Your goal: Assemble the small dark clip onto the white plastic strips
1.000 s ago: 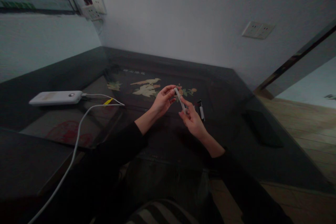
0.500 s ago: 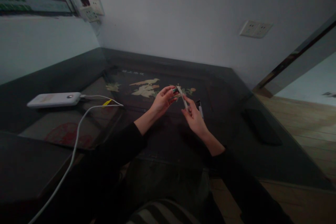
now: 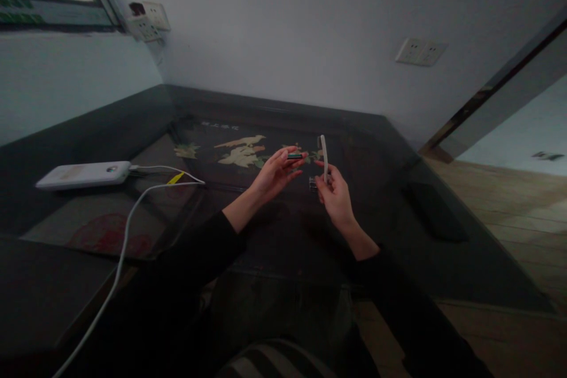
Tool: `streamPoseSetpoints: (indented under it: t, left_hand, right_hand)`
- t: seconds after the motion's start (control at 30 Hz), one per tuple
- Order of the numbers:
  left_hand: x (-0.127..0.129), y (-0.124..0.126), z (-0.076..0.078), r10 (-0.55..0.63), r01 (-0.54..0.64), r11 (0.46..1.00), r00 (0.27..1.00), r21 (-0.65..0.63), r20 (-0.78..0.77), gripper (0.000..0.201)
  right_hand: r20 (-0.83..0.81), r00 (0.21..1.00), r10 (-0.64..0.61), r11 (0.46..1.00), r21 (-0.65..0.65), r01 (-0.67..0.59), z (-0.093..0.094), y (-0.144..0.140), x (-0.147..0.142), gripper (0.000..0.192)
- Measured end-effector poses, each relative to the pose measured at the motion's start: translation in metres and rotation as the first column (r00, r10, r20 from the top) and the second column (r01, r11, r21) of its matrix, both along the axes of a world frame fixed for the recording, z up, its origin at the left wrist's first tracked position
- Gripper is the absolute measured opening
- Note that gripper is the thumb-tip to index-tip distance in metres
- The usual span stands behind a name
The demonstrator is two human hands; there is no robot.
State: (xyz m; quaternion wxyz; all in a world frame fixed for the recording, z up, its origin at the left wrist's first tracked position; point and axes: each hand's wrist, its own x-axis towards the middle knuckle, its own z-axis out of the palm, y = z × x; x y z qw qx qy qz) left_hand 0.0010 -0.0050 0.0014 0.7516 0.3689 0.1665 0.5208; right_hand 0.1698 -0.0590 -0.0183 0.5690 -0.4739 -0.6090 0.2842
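Between the thumb and fingers of my left hand [image 3: 275,172] is a small dark green cylinder [image 3: 295,156] that looks like a battery. My right hand [image 3: 336,192] grips the lower end of a slim, pale, slightly curved object [image 3: 325,156], held upright and seen edge-on; its kind cannot be made out. A small black and silver item [image 3: 312,183] shows just left of the right fingers; I cannot tell whether they hold it. The two hands are apart above the dark table [image 3: 274,248].
A white power bank [image 3: 84,174] lies on the left, with a white cable [image 3: 128,230] running towards me. A flat black object [image 3: 436,212] rests on the right. Wall sockets [image 3: 420,51] are behind the table, which bears a bird picture [image 3: 241,150].
My right hand has moved away from the left and turned the pale object more upright. The dark green cylinder now shows more plainly in my left fingers. The view has shifted slightly.
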Motion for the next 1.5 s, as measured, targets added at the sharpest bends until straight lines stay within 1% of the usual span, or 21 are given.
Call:
streamPoseSetpoints:
  t: [0.1,0.23,0.37,0.5,0.63,0.73,0.9,1.03,1.23,1.33,1.5]
  left_hand:
    - [0.0,-0.002,-0.001,-0.047,0.047,0.999,0.999,0.009,-0.009,0.034]
    - [0.001,-0.003,-0.003,-0.102,0.103,0.994,0.995,0.033,-0.009,0.042]
    - [0.002,-0.004,-0.006,-0.131,0.133,0.99,0.99,0.052,-0.043,0.046]
    - [0.002,-0.005,-0.007,-0.145,0.151,0.987,0.983,0.051,-0.109,0.046]
    - [0.004,-0.007,-0.007,-0.145,0.16,0.985,0.971,0.065,-0.19,0.044]
    - [0.005,-0.009,-0.008,-0.147,0.166,0.983,0.967,0.078,-0.208,0.044]
    - [0.007,-0.01,-0.009,-0.159,0.182,0.98,0.961,0.086,-0.225,0.042]
    - [0.01,-0.011,-0.013,-0.161,0.186,0.98,0.954,0.078,-0.255,0.042]
    - [0.012,-0.008,-0.019,-0.113,0.151,0.982,0.951,0.114,-0.287,0.04]
    - [0.013,-0.008,-0.019,-0.115,0.157,0.98,0.952,0.126,-0.285,0.039]
    - [0.012,-0.01,-0.017,-0.094,0.126,0.986,0.962,0.112,-0.258,0.031]
  right_hand:
    - [-0.022,1.0,-0.015,1.0,0.008,0.015,0.003,-0.002,-0.002,0.029]
    - [0.0,1.0,-0.017,0.999,0.044,0.017,0.009,-0.006,-0.005,0.03]
    - [0.03,0.999,-0.034,0.998,0.062,0.033,0.012,-0.008,-0.006,0.031]
    - [0.045,0.997,-0.067,0.995,0.08,0.064,0.013,-0.009,-0.006,0.03]
    - [0.066,0.996,-0.055,0.995,0.085,0.05,0.014,-0.01,-0.007,0.026]
    - [0.099,0.995,-0.028,0.996,0.087,0.019,0.015,-0.01,-0.008,0.022]
    - [0.175,0.983,-0.061,0.992,0.118,0.041,0.015,-0.011,-0.008,0.017]
    - [0.239,0.968,-0.072,0.987,0.157,0.034,0.015,-0.012,-0.007,0.012]
    - [0.287,0.953,-0.093,0.979,0.203,0.035,0.013,-0.01,-0.006,0.007]
    - [0.29,0.949,-0.121,0.971,0.231,0.053,0.014,-0.011,-0.005,0.006]
    - [0.258,0.942,-0.213,0.954,0.261,0.144,0.017,-0.012,-0.002,0.006]
